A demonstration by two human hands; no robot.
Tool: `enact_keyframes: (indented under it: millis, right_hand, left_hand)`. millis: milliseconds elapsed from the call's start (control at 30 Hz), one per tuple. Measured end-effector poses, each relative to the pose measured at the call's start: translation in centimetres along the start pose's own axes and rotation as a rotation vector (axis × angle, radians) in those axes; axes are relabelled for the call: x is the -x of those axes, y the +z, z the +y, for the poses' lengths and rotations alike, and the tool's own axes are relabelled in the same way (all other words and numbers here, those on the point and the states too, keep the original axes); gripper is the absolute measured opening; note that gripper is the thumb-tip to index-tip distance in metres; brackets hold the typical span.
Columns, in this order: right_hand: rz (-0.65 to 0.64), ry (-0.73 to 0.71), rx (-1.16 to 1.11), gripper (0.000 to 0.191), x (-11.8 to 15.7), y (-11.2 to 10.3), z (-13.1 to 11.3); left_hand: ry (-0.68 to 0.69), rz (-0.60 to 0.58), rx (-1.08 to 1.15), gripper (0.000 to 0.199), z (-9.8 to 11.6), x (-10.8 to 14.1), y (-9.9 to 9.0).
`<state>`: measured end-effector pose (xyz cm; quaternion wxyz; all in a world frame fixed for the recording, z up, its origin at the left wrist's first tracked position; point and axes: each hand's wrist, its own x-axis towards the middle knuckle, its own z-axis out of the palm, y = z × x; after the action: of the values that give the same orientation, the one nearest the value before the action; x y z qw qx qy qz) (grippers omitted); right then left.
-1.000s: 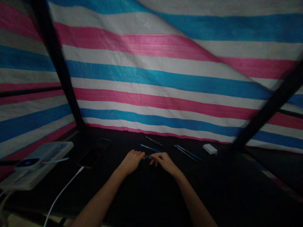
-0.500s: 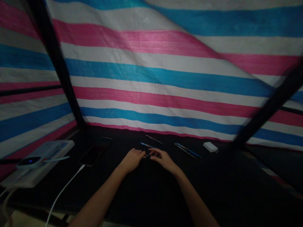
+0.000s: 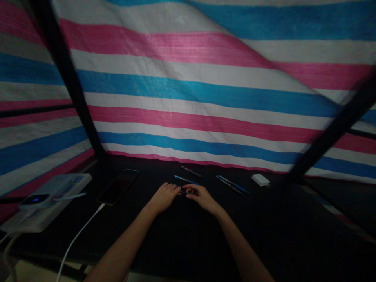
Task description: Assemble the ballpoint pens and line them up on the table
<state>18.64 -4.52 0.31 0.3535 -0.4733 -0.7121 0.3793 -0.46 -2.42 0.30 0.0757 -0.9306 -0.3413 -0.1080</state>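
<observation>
My left hand [image 3: 167, 197] rests at the middle of the black table, its fingers curled and closed on one end of a small, dark, pen-like thing [image 3: 183, 192]. Facing it, my right hand [image 3: 200, 196] pinches the other end between thumb and fingers. Most of that thing is covered by my fingers, and the dim light hides its details. Just beyond my fingertips lies a blue pen [image 3: 185, 180]. A dark pen [image 3: 190, 171] is farther back. To the right, a blue pen [image 3: 233, 184] and a dark-and-silver pen [image 3: 229, 185] lie side by side.
A phone [image 3: 118, 187] with a white cable [image 3: 79, 235] lies on the left of the black table [image 3: 182, 243]. Beyond it, a device with a lit display [image 3: 35, 199] sits on a pale box [image 3: 58, 211]. A white charger [image 3: 260, 180] lies right. Striped sheeting [image 3: 188, 86] and dark posts surround the table.
Both hands stay almost in place on the pen-like thing, with only slight finger movement. The view has shifted slightly; the pens, phone and charger lie as before.
</observation>
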Motion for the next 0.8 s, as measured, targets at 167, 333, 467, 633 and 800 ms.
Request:
enact_keyframes:
  millis: [167, 333, 467, 633, 800]
  right_hand:
    - [0.001, 0.018, -0.044, 0.035, 0.01, 0.05, 0.4]
    - [0.054, -0.062, 0.059, 0.038, 0.14, 0.1, -0.02]
    - [-0.021, 0.021, -0.036, 0.039, 0.2, 0.29, -0.35]
    - [-0.006, 0.031, 0.145, 0.031, 0.27, 0.48, -0.24]
    - [0.113, -0.005, 0.418, 0.024, 0.3, -0.47, -0.29]
  left_hand:
    - [0.0, 0.009, 0.007, 0.016, -0.07, 0.03, 0.15]
    - [0.01, 0.009, 0.002, 0.015, -0.08, -0.01, 0.15]
    - [0.016, 0.001, 0.011, 0.014, 0.02, -0.04, 0.03]
    - [0.007, -0.025, 0.024, 0.015, -0.15, -0.07, 0.12]
    - [-0.105, -0.032, 0.042, 0.016, -0.49, -0.1, 0.0]
